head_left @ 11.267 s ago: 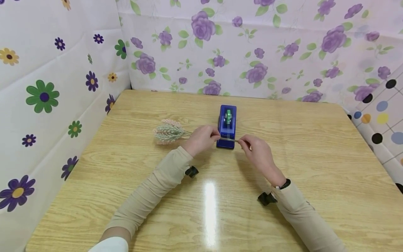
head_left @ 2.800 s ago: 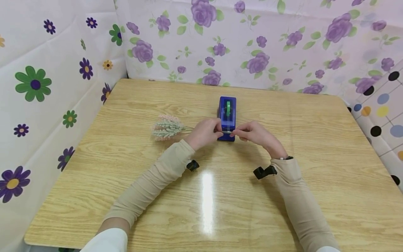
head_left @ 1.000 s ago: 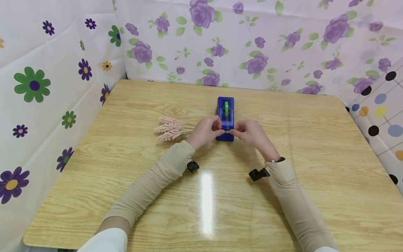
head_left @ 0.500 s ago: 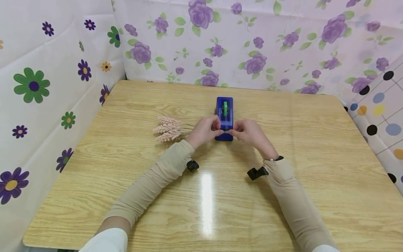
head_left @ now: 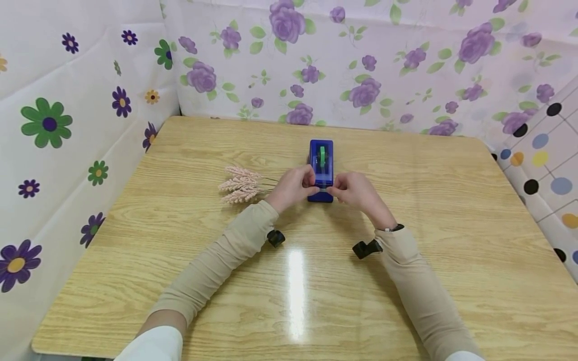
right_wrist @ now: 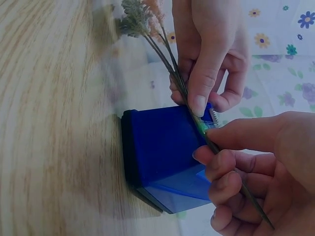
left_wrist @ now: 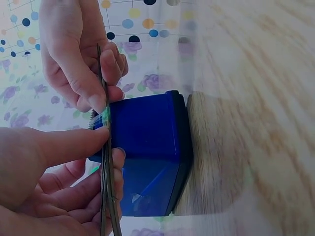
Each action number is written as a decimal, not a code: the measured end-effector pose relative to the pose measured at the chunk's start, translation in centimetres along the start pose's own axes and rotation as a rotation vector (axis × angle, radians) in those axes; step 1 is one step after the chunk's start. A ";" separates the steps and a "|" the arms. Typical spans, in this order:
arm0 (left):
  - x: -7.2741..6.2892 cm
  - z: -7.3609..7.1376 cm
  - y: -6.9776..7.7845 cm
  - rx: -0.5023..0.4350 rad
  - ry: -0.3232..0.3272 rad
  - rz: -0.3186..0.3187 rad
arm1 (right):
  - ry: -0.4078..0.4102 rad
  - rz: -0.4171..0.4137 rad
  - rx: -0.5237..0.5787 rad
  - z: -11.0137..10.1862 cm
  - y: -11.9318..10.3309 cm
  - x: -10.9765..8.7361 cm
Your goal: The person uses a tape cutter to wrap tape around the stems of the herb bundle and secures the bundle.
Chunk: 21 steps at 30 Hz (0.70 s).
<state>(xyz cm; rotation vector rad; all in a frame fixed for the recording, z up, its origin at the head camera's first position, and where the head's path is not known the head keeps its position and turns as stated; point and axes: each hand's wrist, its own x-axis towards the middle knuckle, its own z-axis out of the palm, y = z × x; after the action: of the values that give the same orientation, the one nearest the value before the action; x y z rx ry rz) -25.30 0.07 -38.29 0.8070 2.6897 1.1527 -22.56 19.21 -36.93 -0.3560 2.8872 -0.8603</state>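
A bunch of artificial flowers (head_left: 239, 185) extends to the left, pink heads uppermost; the right wrist view also shows a grey-green head (right_wrist: 137, 18). My left hand (head_left: 291, 188) pinches its thin stems (left_wrist: 106, 172) between thumb and fingers. Close by, my right hand (head_left: 358, 193) pinches the same stems nearer their bare ends. Both hands are over the front of a blue tape dispenser (head_left: 321, 196). Between the thumb tips, a shiny strip of clear tape (right_wrist: 204, 126) lies against the stems, beside the dispenser's serrated cutter (right_wrist: 214, 117).
The dispenser stands on a wood-grain table (head_left: 217, 301) and carries a green-cored tape roll (head_left: 322, 156). Flower-printed cloth (head_left: 289, 65) hangs behind the table and at the left. Black wrist cameras (head_left: 367, 248) jut out beneath both forearms.
Since the oldest frame, my right hand has moved left, close to my left hand. The bunch has turned from green heads up to pink heads up. Over the last second the hands barely move.
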 end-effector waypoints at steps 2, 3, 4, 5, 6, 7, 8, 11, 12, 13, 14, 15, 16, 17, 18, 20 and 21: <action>0.0 0.0 0.0 -0.001 0.000 -0.001 | -0.002 -0.003 0.000 0.0 0.0 0.0; 0.0 -0.1 -0.1 -0.003 0.000 -0.002 | -0.002 -0.003 -0.001 0.0 0.0 0.0; 0.0 -0.1 -0.1 -0.006 0.000 -0.002 | -0.004 -0.003 0.000 0.0 -0.1 0.1; 0.0 -0.1 -0.1 -0.010 -0.001 -0.002 | -0.005 -0.004 0.001 0.0 -0.1 0.1; 0.0 -0.2 -0.1 -0.013 -0.001 -0.001 | -0.005 -0.006 0.001 0.1 -0.1 0.1; 0.0 -0.2 -0.1 -0.015 0.000 -0.001 | -0.008 -0.007 0.001 0.0 -0.1 0.1; 0.0 -0.2 -0.2 -0.016 0.000 0.000 | -0.012 -0.008 0.000 0.0 -0.1 0.1; 0.0 -0.1 -0.2 -0.021 0.001 -0.003 | -0.016 -0.016 -0.002 0.0 -0.1 0.2; 0.0 -0.1 -0.2 -0.019 -0.002 -0.003 | -0.022 -0.017 -0.004 0.1 0.0 0.2; 0.0 0.0 -0.3 -0.017 -0.006 -0.005 | -0.029 -0.019 -0.007 0.2 0.1 0.2; 0.0 0.0 -0.3 -0.016 -0.009 -0.007 | -0.033 -0.016 -0.004 0.3 0.2 0.2; 0.0 0.1 -0.3 -0.017 -0.012 -0.011 | -0.037 -0.013 -0.004 0.4 0.3 0.2; 0.0 0.1 -0.4 -0.017 -0.014 -0.014 | -0.042 -0.012 -0.001 0.5 0.4 0.2; 0.0 0.2 -0.4 -0.018 -0.018 -0.018 | -0.049 -0.009 -0.001 0.6 0.5 0.2; 0.0 0.2 -0.4 -0.018 -0.023 -0.021 | -0.058 -0.003 0.003 0.6 0.6 0.2; 0.1 0.2 -0.5 -0.023 -0.026 -0.030 | -0.066 0.005 0.012 0.6 0.7 0.2; 0.1 0.2 -0.5 -0.024 -0.030 -0.033 | -0.074 0.001 0.013 0.5 0.7 0.2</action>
<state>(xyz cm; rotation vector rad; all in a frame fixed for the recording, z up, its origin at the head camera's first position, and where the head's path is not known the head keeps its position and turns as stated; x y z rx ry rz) -25.53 -0.02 -38.73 0.7668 2.6500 1.1536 -22.85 19.45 -37.77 -0.3763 2.8131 -0.8465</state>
